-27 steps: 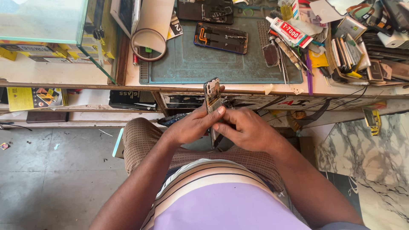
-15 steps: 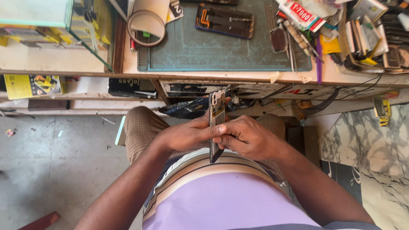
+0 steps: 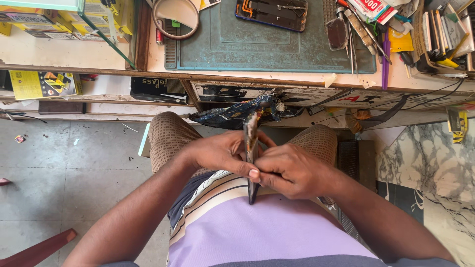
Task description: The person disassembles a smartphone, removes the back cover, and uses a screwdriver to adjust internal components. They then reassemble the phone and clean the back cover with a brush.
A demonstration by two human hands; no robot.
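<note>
Phone: a thin dark handset [image 3: 251, 148] is standing on edge over the person's lap, its lower end pressing against the striped shirt [image 3: 257, 222], its upper end pointing toward the front edge of the workbench [image 3: 74, 54].
Left hand: the left hand [image 3: 220, 153] is gripping the handset from its left side, fingers curling tight around the thin edge, the thumb lying along the face with its nail showing near the middle.
Right hand: the right hand [image 3: 292, 170] is closing on the handset from the other side, fingers bunching narrow against the lower half; whether the fingertips are working into a seam cannot be told.
Hands together: both are touching each other around the device, well below the bench and just above the checked shorts [image 3: 170, 138].
Work mat: a worn blue-green mat [image 3: 267, 47] is lying near the front edge of the workbench, taking up its middle.
Opened device: a second dark phone body [image 3: 271, 12] is lying at the far edge of the mat.
Tape roll: a pale ring [image 3: 175, 20] is sitting at the mat's far left corner.
Tools: tweezers and slim drivers [image 3: 358, 34] are lying crowded along the mat's right edge, with a purple stick [image 3: 385, 62] just beside them.
Clutter: boxes and small parts [image 3: 440, 34] are piling up at the right end of the workbench.
Floor: grey tiles [image 3: 64, 173] are showing on the person's left.
</note>
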